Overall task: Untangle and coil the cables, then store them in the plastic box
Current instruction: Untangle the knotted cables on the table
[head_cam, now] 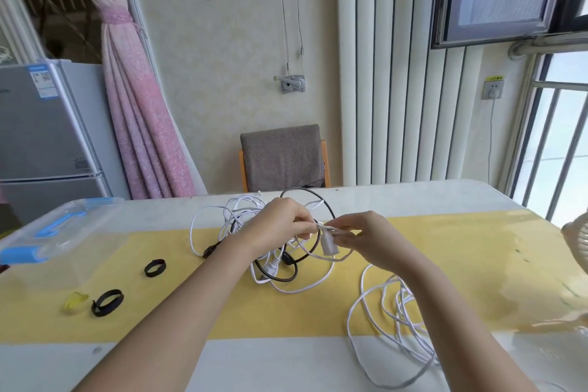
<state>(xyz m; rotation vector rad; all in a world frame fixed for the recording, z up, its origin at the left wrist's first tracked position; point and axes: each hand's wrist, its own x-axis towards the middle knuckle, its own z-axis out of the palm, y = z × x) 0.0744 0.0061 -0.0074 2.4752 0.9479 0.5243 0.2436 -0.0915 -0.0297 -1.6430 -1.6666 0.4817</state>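
Centre of desk: cable tangle. Right of it, nearer: loose cable loops. Far left on desk: plastic box. Before box: 2 strap rings. Behind desk: chair. Right edge: fan.

Head-worn view, forward-down over the table.

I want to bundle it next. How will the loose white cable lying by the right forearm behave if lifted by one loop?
Probably floppy: the loose white cable lies in slack, uneven loops on the table, so they would likely sag and spill. It looks thin, so probably light. Its loops cross one another, so they may snag.
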